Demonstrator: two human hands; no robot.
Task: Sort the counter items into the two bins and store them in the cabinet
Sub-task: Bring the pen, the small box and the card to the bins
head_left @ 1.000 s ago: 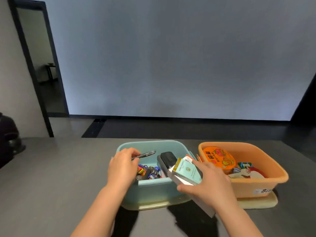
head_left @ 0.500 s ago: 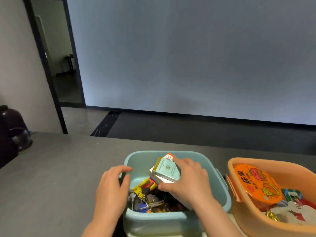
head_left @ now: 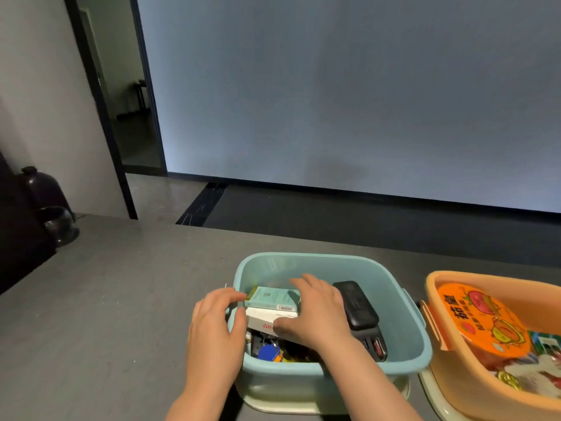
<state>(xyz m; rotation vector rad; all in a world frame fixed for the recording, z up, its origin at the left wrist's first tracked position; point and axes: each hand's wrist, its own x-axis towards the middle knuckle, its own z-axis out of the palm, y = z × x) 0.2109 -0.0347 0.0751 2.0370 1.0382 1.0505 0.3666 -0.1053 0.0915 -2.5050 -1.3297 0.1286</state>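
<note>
A light blue bin [head_left: 403,354] stands on the grey counter [head_left: 115,299] in front of me. Inside it my right hand [head_left: 315,314] holds two stacked boxes, a teal one [head_left: 270,296] on a white one [head_left: 267,319], fingers over the top and thumb against the front. My left hand [head_left: 215,326] rests on the bin's left rim with its fingers curled over it. A black stapler [head_left: 358,311] lies in the bin to the right of my hand. Keys and small coloured items [head_left: 270,350] fill the bottom. An orange bin [head_left: 455,387] with an orange-lidded cup [head_left: 482,317] stands at the right.
A dark kettle and a glass pot [head_left: 51,214] stand at the counter's far left. The counter's far edge runs behind the bins, with dark floor and a grey wall beyond. A doorway opens at the upper left.
My right hand has carried the boxes from above the bin's front down inside it, laying them flat. My left hand let go of a pen and moved to the rim. The view shifted left.
</note>
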